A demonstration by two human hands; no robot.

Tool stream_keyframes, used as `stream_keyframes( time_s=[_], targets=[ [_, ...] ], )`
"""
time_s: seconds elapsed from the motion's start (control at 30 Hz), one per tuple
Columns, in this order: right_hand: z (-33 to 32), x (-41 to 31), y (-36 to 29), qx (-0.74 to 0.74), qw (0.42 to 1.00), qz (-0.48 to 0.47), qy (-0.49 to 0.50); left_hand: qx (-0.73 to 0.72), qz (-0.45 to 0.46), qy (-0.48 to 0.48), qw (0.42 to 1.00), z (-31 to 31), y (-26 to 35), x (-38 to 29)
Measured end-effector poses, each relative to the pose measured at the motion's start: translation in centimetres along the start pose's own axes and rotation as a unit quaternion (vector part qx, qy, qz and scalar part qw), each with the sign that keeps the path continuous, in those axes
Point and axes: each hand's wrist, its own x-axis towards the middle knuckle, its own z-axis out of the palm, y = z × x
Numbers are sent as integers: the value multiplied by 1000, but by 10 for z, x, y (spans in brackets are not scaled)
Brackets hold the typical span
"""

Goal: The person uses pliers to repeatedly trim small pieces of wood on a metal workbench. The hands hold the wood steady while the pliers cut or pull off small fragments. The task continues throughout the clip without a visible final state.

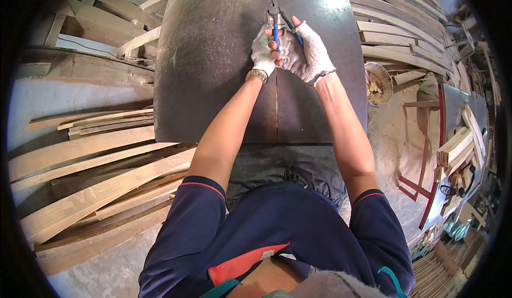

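My left hand [265, 48], in a white knit glove with bare fingertips, is raised over the dark metal tabletop [208, 94], beside the right one. Its fingers are close to a small light piece that I cannot make out. My right hand [308, 54], gloved the same way, holds pliers with blue handles [276, 38]. Fingertips curl over one handle, while the other handle lies by the thumb. The handles are spread, and the metal jaws point away from me. A watch with a metal band [257, 75] is on my left wrist.
Long wooden boards [92, 190] are piled at the left, with a long toothed saw blade [88, 64] above them. More wood strips [400, 22] lie at the upper right. A bucket of wood offcuts [378, 84] stands right of the table, near another table [452, 110] bearing wood blocks.
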Motion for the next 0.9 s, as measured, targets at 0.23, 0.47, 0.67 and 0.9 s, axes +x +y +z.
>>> stream_keyframes(
  time_s=[0.23,0.47,0.67,0.9],
  targets=[
    [2,3,-1,17,1000,3,-12,40,30,-21,999,7,6,-8],
    [0,4,1,36,999,15,-6,34,23,-6,999,15,13,-22],
    [-4,8,-3,48,996,72,2,108,143,-30,983,13,8,-18],
    [5,3,-2,58,997,54,-23,97,103,20,990,16,10,-32]
  ],
)
